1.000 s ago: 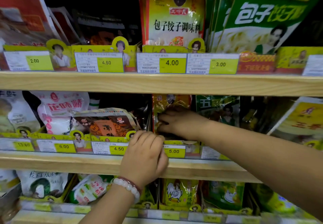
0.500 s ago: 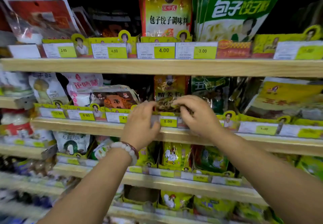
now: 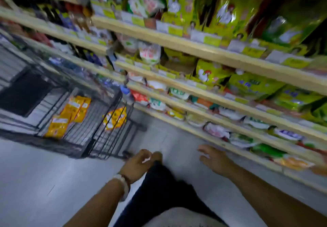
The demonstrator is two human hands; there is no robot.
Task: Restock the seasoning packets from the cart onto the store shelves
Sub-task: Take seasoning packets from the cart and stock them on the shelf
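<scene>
Both hands empty: left hand [image 3: 139, 163] loosely curled, right hand [image 3: 215, 159] spread | next: grip one orange packet [image 3: 56, 125] squarely from wire cart [image 3: 99, 134].

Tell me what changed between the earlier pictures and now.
Both hands let go of the packet on the shelf and dropped low: the left hand and right hand now hold nothing. The view swung down to the black wire cart with orange packets. The wooden shelves remain stocked.

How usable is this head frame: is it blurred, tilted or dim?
Head view: heavy motion blur smears the shelves, the cart and both hands; price labels unreadable; frame strongly tilted with wide-angle bending; lighting dim and bluish on the floor.
</scene>
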